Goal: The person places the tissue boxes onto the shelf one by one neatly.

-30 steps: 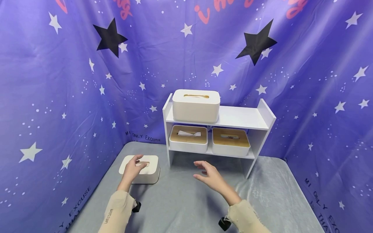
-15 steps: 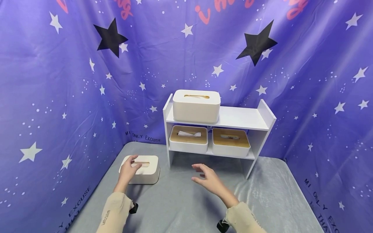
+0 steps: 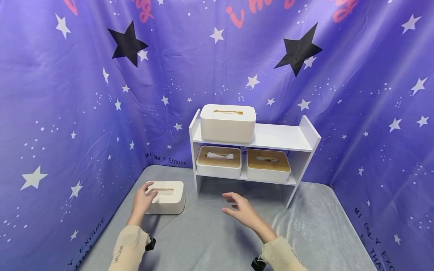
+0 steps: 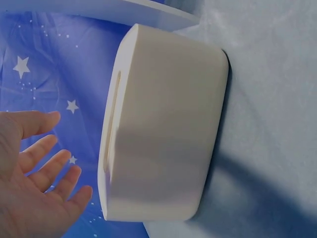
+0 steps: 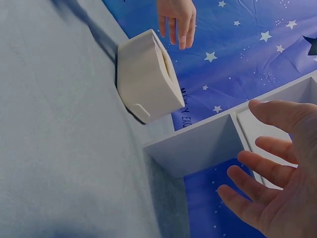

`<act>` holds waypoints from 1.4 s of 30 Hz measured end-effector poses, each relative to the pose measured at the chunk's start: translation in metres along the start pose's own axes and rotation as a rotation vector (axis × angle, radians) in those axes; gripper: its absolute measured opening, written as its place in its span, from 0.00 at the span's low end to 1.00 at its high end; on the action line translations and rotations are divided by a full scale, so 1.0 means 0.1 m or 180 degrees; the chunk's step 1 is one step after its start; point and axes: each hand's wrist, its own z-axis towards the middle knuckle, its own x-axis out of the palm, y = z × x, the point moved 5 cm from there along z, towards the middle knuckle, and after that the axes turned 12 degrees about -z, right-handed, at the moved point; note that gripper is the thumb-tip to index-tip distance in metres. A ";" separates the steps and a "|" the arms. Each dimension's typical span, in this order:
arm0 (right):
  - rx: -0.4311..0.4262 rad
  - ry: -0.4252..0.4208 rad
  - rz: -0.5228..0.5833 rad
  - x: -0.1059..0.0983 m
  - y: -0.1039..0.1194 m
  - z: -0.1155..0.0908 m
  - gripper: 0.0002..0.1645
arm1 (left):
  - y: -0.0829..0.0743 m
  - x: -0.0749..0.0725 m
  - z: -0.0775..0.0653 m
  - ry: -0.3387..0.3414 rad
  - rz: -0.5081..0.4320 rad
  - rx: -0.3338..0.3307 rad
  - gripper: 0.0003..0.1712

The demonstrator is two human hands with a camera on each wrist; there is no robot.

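A white tissue box with a slot in its lid rests on the grey cloth, left of the shelf. My left hand hovers above the box's left end, fingers spread and loosely bent, holding nothing. In the left wrist view a gap shows between the fingers and the tissue box. My right hand hangs over the cloth in front of the shelf, fingers relaxed and palm turned inward, with nothing in it. The right wrist view shows the left hand just above the slotted lid.
A white two-tier shelf stands at the back. On its top left sits a taller white tissue box. Two wood-lidded tissue boxes, a left one and a right one, fill the lower tier. Purple star-printed curtains surround the table.
My left hand has drawn back to the left across the tissue box, leaving more of its lid and slot in sight. My right hand has shifted slightly left and down. The boxes stay put.
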 end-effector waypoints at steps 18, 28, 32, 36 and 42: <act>0.0051 0.0057 0.0037 0.04 -0.06 -0.02 0.28 | 0.22 -0.11 -0.04 -0.0217 0.0086 -0.0032 0.28; 0.0057 0.0128 0.0060 0.10 -0.09 -0.01 0.28 | 0.38 -0.13 -0.11 -0.0199 0.0228 -0.0264 0.36; 0.0055 0.0130 0.0070 0.13 -0.11 -0.01 0.28 | 0.43 -0.10 -0.12 -0.0106 0.0243 -0.0354 0.42; 0.0033 0.0133 0.0101 0.17 -0.11 -0.01 0.28 | 0.45 -0.07 -0.12 -0.0034 0.0217 -0.0403 0.47; -0.0016 0.0155 0.0244 0.24 -0.11 0.03 0.28 | 0.42 -0.06 -0.12 0.0048 0.0169 -0.0408 0.52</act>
